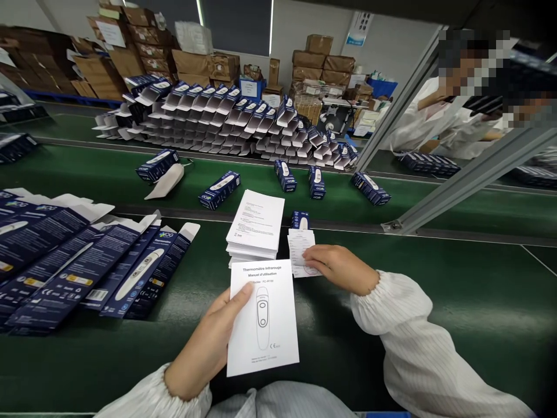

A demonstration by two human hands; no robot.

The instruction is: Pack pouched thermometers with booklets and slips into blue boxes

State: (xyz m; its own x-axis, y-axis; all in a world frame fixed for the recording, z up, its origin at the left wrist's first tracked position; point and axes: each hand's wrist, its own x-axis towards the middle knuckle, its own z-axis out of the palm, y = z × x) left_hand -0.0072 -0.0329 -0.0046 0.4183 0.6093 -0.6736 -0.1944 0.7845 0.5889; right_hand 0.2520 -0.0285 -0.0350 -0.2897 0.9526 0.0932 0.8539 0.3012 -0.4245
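Observation:
My left hand (213, 331) grips a white instruction manual (263, 322) by its left edge, thumb on top. Its cover carries a line drawing of an infrared thermometer under French print. To the right, my right hand (342, 266) has its fingers closed at the edge of a small printed paper slip (299, 255); whether more slips lie under it I cannot tell. Just behind the slip is a small blue thermometer box (301, 220), partly covered by it. A stack of printed manuals (257, 219) stands beyond the manual that I hold.
Flattened blue cartons (130, 273) overlap on the left of the green table (478, 302). Closed boxes (220, 190) lie on the belt (252, 168) ahead, below piled open cartons (209, 110). A metal post (400, 98) rises on the right; a co-worker's white sleeve (418, 128) shows beyond.

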